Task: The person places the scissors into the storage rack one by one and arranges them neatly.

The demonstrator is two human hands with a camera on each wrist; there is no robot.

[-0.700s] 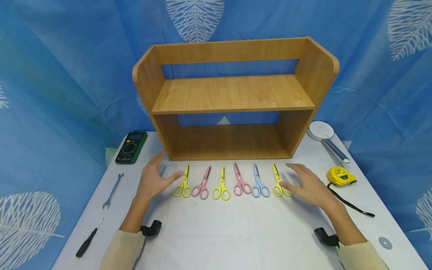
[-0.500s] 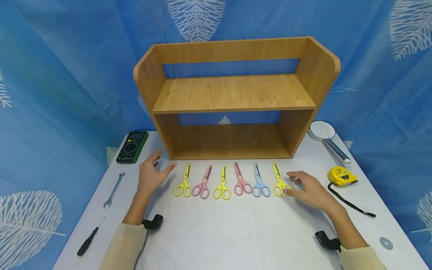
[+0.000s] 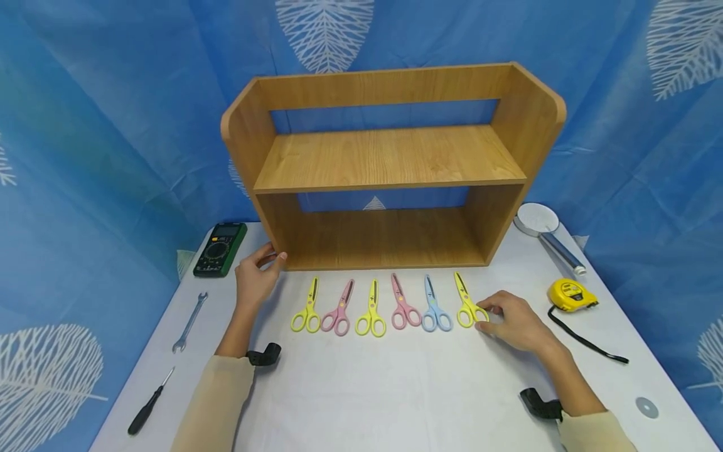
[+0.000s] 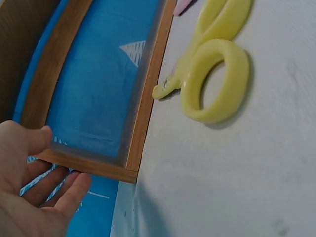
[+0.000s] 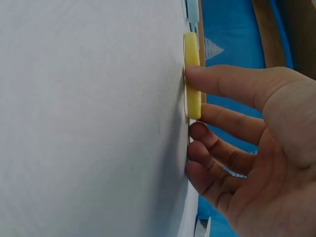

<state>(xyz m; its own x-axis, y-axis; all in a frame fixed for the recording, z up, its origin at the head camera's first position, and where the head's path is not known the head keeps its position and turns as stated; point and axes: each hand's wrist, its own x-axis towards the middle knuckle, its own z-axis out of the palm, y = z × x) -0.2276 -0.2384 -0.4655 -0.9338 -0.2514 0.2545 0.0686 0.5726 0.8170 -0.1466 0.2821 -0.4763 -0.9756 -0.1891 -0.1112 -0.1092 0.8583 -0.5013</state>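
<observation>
A two-tier wooden shelf (image 3: pixel 390 157) stands upright at the back of the table. My left hand (image 3: pixel 255 279) is at its lower left corner, thumb inside and fingers outside the left side panel (image 4: pixel 94 165). In front lies a row of scissors. At its right end are yellow scissors (image 3: pixel 466 304); my right hand (image 3: pixel 514 323) pinches their handle (image 5: pixel 192 98) between thumb and index finger, the other fingers curled beside it. Leftward follow blue scissors (image 3: pixel 433 311), pink scissors (image 3: pixel 403 306), yellow scissors (image 3: pixel 371 314), pink scissors (image 3: pixel 339 314) and yellow scissors (image 3: pixel 307 311).
On the left lie a multimeter (image 3: pixel 220 250), a wrench (image 3: pixel 189 323) and a screwdriver (image 3: pixel 149 405). To the right are a magnifying glass (image 3: pixel 536 220), a yellow tape measure (image 3: pixel 569 295) with a black strap, and a grey disc (image 3: pixel 646 407). Blue cloth (image 3: pixel 113 157) hangs behind.
My left hand has moved from beside the leftmost scissors to the shelf's left side panel. The right hand has drawn in its fingers and taken hold of the rightmost scissors' handle.
</observation>
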